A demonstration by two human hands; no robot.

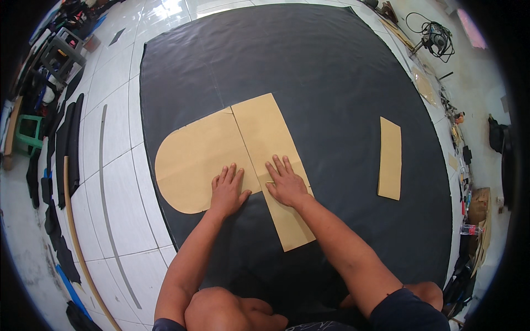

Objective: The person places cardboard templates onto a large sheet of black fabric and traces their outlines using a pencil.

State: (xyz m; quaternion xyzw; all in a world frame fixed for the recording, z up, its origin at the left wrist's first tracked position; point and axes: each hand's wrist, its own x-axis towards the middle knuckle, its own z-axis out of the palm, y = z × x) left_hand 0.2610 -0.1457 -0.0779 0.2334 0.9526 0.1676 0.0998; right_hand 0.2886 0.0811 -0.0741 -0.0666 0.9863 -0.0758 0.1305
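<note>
A large black sheet of material (353,71) lies spread on the tiled floor, with tan card pattern pieces flat on top. My left hand (227,190) rests with fingers spread on the lower right part of a tan piece with a rounded left end (193,160). On a long rectangular tan piece (259,118), my right hand (287,183) lies flat, fingers apart. The two pieces meet along a straight edge between my hands. Neither hand grips anything. Farther right on the sheet is a smaller narrow tan piece (390,159), apart from both hands.
Left of the sheet, a long thin metal strip (107,209) and a wooden pole (74,231) lie on white tiles. Black rolls (69,149), a green stool (29,132) and a grey stool (61,55) are beyond. A coiled black cable (439,43) and a plastic bottle (470,229) are at right.
</note>
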